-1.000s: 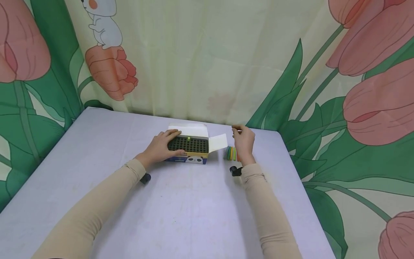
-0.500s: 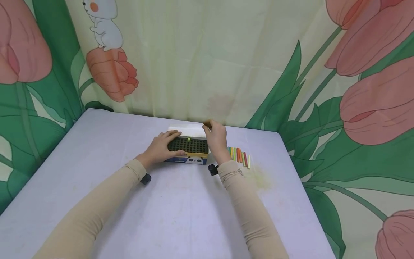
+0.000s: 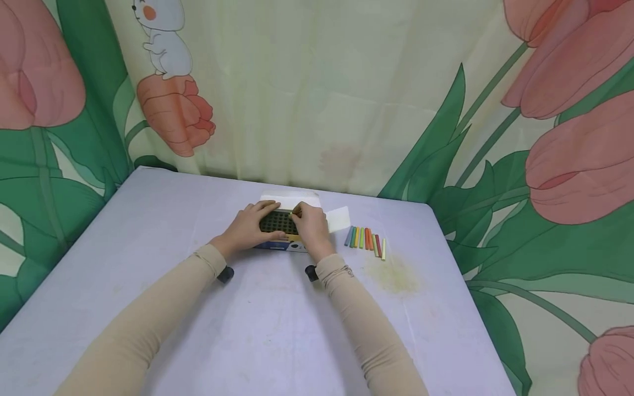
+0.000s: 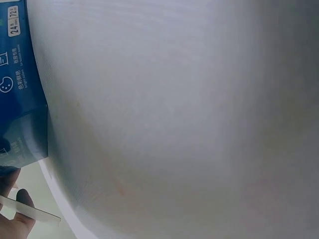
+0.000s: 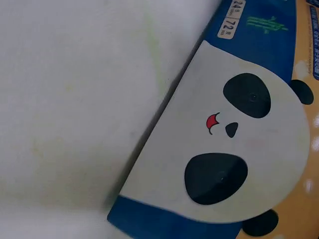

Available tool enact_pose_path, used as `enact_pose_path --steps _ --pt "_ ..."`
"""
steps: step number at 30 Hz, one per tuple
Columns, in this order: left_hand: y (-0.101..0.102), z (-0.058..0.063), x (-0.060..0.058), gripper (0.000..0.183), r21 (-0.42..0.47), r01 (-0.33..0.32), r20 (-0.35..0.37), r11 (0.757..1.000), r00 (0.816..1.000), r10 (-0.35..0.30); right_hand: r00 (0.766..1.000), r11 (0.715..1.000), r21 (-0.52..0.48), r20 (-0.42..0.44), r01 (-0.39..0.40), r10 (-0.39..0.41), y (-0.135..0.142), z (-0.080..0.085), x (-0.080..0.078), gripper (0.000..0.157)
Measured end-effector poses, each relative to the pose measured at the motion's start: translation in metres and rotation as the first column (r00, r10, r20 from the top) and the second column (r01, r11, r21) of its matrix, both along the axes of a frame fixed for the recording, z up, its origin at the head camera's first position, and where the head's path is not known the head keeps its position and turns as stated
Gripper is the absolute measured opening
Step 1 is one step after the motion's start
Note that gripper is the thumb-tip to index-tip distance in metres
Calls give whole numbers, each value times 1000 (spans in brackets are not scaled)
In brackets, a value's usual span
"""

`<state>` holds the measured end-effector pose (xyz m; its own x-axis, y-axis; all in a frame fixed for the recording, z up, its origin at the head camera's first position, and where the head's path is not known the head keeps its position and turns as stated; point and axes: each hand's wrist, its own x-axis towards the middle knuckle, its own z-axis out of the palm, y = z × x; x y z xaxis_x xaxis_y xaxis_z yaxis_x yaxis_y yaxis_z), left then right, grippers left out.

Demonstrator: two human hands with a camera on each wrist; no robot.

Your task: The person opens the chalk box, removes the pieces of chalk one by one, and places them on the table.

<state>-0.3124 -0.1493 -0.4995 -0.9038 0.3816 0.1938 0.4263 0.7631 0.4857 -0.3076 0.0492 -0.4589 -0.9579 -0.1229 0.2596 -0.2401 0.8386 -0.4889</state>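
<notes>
A blue and yellow panda box (image 3: 281, 246) stands on the table, its black grid of holes (image 3: 277, 221) facing up. My left hand (image 3: 246, 226) spans the box's left end and grips it, thumb along the front. Over the right part of the grid my right hand (image 3: 312, 226) pinches what looks like a yellowish chalk stick at its fingertips; most of it is hidden. In the left wrist view, fingers (image 4: 15, 226) show beside a pale thin strip (image 4: 37, 214) I cannot identify. The panda face (image 5: 214, 144) fills much of the right wrist view.
A row of several coloured chalk sticks (image 3: 367, 238) lies right of the box. The white back flap (image 3: 289, 197) and right flap (image 3: 338, 219) are folded out. A yellowish stain (image 3: 394, 276) marks the white tablecloth (image 3: 267, 330). Behind stands a flowered curtain (image 3: 297, 99).
My right hand has moved left from above the chalk row and come down onto the grid. The chalk row and right flap are uncovered. My left hand has stayed on the box.
</notes>
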Motion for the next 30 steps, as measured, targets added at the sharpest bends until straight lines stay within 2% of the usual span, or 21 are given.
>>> enact_pose_path --steps 5,11,18,30 --pt "1 3 2 98 9 0 17 1000 1000 0 999 999 31 -45 32 -31 -3 -3 -2 10" --pt "1 1 -1 97 -2 -7 -1 1000 1000 7 993 995 59 -95 77 -71 -6 -3 -3 10" --pt "2 -2 -2 98 6 -3 -3 1000 1000 3 990 993 88 -120 78 -67 -6 -3 -1 10" --pt "2 -3 0 96 8 -10 7 1000 1000 10 991 998 -6 -113 65 -65 -5 3 -3 8"
